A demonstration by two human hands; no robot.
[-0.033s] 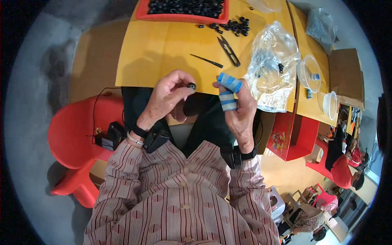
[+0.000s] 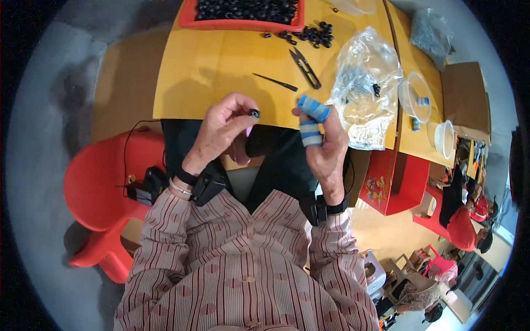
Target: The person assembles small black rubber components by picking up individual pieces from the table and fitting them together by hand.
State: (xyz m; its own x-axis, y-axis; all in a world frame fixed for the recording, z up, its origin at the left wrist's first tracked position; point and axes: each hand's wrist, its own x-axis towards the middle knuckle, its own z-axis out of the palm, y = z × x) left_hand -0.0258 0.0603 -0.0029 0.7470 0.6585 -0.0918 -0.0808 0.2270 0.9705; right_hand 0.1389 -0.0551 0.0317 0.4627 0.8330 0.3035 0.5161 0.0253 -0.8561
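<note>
My left hand (image 2: 223,129) is pinching a small black ring-shaped part (image 2: 254,113), its axis unclear, by the yellow wooden table (image 2: 204,58). My right hand (image 2: 328,146), wearing blue-and-grey striped finger wraps (image 2: 313,108), is hovering apart, rightward of the part; whether it's gripping anything, I can't tell.

"What stands over on the left?"

"A red chair (image 2: 91,182), with a black object (image 2: 156,179) resting on its seat."

"And on the right?"

"A brown cardboard box (image 2: 466,99), and nearer in, a red box (image 2: 409,190) with a colourful print on its side."

"Anybody about?"

"A person in a red top (image 2: 461,227), further back, plus a bright pink chair (image 2: 440,267) and a grey stool (image 2: 378,280) closer by."
</note>
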